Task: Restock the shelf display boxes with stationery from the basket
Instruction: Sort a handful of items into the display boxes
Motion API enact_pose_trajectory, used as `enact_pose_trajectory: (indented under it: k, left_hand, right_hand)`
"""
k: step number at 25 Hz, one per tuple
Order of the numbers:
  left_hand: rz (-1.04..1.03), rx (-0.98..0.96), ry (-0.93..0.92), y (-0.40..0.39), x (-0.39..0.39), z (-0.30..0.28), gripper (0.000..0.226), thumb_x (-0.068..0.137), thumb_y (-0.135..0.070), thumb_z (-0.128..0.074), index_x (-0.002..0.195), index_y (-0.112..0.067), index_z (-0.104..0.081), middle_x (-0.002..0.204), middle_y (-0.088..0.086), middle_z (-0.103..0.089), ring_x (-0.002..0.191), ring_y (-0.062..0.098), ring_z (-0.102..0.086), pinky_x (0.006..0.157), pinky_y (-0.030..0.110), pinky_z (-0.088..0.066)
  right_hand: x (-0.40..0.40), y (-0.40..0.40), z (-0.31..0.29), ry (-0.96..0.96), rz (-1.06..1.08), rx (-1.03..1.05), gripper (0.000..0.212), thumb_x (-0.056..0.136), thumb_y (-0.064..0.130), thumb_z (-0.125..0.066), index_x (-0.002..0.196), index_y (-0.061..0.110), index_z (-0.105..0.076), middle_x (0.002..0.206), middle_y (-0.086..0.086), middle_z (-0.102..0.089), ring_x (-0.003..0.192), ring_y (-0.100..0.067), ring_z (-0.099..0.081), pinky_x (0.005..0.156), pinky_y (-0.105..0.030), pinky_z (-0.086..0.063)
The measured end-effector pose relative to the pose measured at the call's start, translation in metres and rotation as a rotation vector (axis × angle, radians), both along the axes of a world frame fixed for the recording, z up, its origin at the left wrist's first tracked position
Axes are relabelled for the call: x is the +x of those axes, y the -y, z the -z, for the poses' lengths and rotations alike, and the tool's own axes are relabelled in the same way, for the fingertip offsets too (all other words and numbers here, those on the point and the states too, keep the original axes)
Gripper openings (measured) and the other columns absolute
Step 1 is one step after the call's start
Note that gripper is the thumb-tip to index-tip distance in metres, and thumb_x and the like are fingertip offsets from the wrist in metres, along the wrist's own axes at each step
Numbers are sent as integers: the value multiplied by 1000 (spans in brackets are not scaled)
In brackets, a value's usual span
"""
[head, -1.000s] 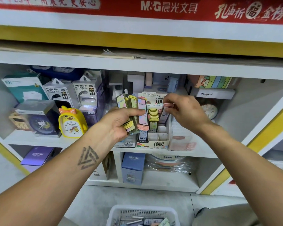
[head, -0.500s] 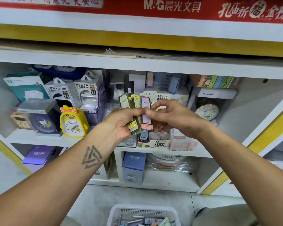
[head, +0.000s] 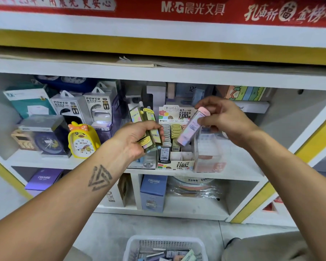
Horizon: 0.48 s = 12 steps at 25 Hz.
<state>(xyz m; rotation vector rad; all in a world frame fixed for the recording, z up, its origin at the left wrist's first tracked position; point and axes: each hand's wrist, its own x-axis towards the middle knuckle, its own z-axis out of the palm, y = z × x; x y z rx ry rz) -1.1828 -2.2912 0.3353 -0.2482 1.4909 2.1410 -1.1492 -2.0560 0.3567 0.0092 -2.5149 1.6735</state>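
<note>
My left hand grips a bunch of yellow pencil-lead cases in front of the shelf. My right hand pinches one pink lead case, tilted, just above the right side of the M&G lead display box. That box stands on the middle shelf and holds rows of black and yellow cases, with open slots at its front right. The white basket sits on the floor at the bottom, with more stationery inside.
A yellow duck alarm clock, power bank boxes and a dark clock box fill the shelf to the left. A clear box stands right of the display box. Purple and blue boxes sit on the lower shelf.
My right hand took a pink case out of the bunch in my left hand and carried it right, over the display box. The left hand stayed nearly in place.
</note>
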Motion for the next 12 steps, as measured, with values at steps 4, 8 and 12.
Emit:
enact_pose_trajectory:
  k: [4, 8, 12]
  left_hand:
    - [0, 29, 3, -3, 2, 1, 6, 88, 6, -61, 92, 2, -62, 78, 16, -65, 65, 24, -64, 57, 34, -60]
    - [3, 40, -9, -7, 2, 6, 11, 86, 9, -62, 95, 3, -63, 79, 18, -66, 62, 24, -65, 58, 36, -60]
    - [49, 30, -22, -6, 0, 8, 5, 85, 6, -63, 85, 3, -67, 77, 18, -69, 60, 24, -67, 63, 36, -60]
  right_hand:
    - [-2, -2, 11, -147, 2, 351, 24, 89, 3, -70, 103, 21, -71, 91, 4, -77, 81, -3, -70, 69, -16, -52]
    - [-6, 7, 27, -390, 16, 806, 25, 94, 12, -64, 118, 17, -68, 103, -5, -75, 93, -23, -69, 82, -36, -55]
    - [-10, 13, 33, -404, 12, 891, 19, 95, 16, -61, 110, 22, -50, 86, -7, -69, 76, -32, -62, 66, -43, -53]
